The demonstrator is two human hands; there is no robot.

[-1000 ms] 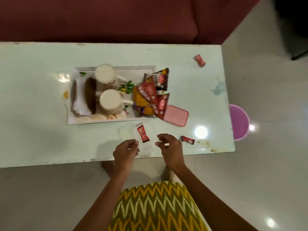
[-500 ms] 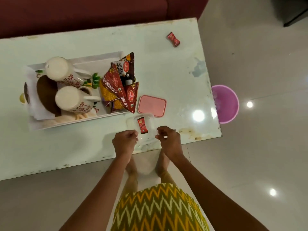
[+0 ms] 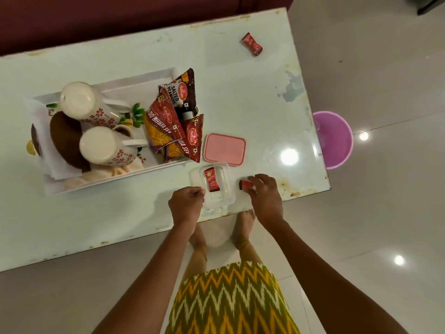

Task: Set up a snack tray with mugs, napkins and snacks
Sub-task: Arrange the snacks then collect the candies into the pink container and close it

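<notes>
At lower centre, the right hand pinches a red candy wrapper on the surface. The left hand, curled, grips the clear container holding another candy, beside the snack tray.

A: Lighting check. Even, warm indoor light from overhead. Hard glare spot on the table at right of centre, just right of the pink lid.

B: More glare?

A: Three small hotspots on the floor, right side, running from mid frame down to lower right. Ceiling lamps reflected, by the look of it.

B: Shadows?

A: Soft. A faint one under the left hand on the tabletop. Upper left of the frame goes dark and muddy.

B: Sharpness?

A: Centre is fair; packet print is readable. Whole frame a bit soft and smeary, like compression. Wide-angle bend: table edges bow and splay toward the borders.
</notes>
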